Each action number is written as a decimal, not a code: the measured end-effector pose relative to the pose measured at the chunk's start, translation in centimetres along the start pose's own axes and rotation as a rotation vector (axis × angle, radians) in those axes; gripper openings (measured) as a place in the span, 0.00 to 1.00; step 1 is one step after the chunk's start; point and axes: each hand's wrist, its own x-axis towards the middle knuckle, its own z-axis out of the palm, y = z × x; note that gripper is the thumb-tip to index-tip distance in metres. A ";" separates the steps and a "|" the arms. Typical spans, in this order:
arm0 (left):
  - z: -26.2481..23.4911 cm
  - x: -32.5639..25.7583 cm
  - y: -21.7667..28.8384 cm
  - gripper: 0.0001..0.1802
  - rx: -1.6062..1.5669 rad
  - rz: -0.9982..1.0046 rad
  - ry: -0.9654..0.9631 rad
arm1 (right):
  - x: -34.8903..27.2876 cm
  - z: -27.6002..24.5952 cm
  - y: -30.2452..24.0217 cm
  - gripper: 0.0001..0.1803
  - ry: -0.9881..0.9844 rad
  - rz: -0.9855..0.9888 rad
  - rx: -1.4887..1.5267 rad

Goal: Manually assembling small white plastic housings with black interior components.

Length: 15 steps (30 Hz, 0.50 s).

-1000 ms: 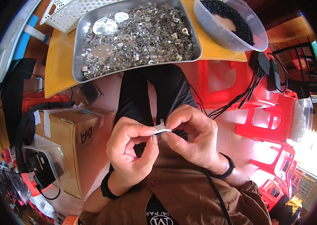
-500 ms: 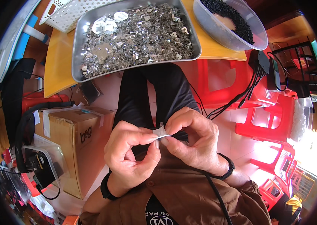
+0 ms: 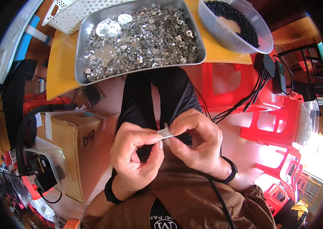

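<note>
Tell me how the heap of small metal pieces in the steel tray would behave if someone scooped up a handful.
The metal pieces lie loose and shiny, so they would probably spill between fingers. Piled deep in the steel tray, a handful likely feels heavy for its size. Being flat, they seem unlikely to roll.

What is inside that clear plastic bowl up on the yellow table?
The clear bowl holds a heap of small black pieces, with a bare patch in the middle. Whatever lies beneath the heap is covered.

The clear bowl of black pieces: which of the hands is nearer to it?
Right. The right hand lies below the clear bowl, on its side; the left hand is farther left, across the small white part both pinch.
</note>
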 end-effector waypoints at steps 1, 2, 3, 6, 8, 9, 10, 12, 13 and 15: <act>-0.1 -0.1 0.0 0.15 -0.048 -0.025 -0.021 | 0.0 -0.1 0.1 0.10 0.004 -0.027 -0.022; 0.0 -0.2 0.2 0.15 -0.046 -0.023 -0.020 | 0.1 -0.1 0.1 0.10 0.003 -0.029 -0.020; 0.2 -0.3 0.4 0.15 -0.126 -0.092 0.015 | 0.1 -0.2 0.2 0.11 -0.001 -0.065 -0.047; 0.0 -0.4 0.2 0.16 -0.185 -0.121 0.026 | 0.2 -0.5 -0.2 0.12 -0.019 -0.128 -0.121; -0.1 -0.4 0.1 0.16 -0.164 -0.081 0.002 | 0.2 -0.7 -0.6 0.12 -0.031 -0.156 -0.168; -0.1 -0.5 0.1 0.17 -0.162 -0.068 -0.012 | 0.2 -0.7 -0.6 0.11 -0.038 -0.160 -0.180; -0.2 -0.5 0.0 0.18 -0.160 -0.056 -0.025 | 0.2 -0.8 -0.7 0.11 -0.045 -0.164 -0.192; -0.3 -0.3 0.3 0.18 -0.197 -0.112 -0.057 | 0.0 -0.5 -0.6 0.09 -0.011 -0.049 -0.085; -0.4 -0.2 0.6 0.18 -0.231 -0.170 -0.089 | -0.2 -0.3 -0.6 0.08 0.023 0.067 0.023; -0.4 0.2 0.9 0.17 -0.409 -0.406 -0.108 | 0.0 -0.1 -1.1 0.07 0.026 0.182 0.106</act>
